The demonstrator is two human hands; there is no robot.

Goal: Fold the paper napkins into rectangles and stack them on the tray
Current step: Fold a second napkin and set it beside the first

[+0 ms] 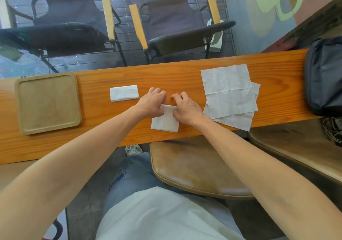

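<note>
A white paper napkin point(165, 122) lies partly folded at the middle of the wooden counter point(103, 128). My left hand point(151, 102) and my right hand point(186, 108) both pinch its far edge, which is lifted and curled over. A napkin folded into a rectangle point(124, 93) lies flat to the left of my hands. Unfolded napkins point(229, 93) lie spread in a loose pile on the right. The square wooden tray point(17, 110) sits at the left end with nothing on it.
A dark bag point(323, 75) rests at the counter's right end. Two folding chairs point(177, 25) stand beyond the counter. A brown stool seat point(196, 167) is below the counter's near edge, by my legs.
</note>
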